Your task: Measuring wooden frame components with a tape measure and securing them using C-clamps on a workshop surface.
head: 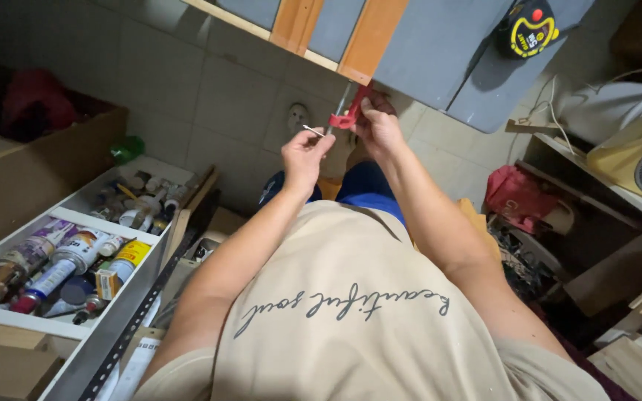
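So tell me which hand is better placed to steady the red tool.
The right hand, probably: it already grips the red tool by its handle, up near the grey board. The left hand is occupied, pinching a small thin pin beside the tool.

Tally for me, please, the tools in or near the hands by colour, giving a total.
Red: 1, the red-handled tool in the right hand.
Pale: 1, a thin pin pinched by the left hand.
Yellow and black: 1, the tape measure on the grey board.
Total: 3
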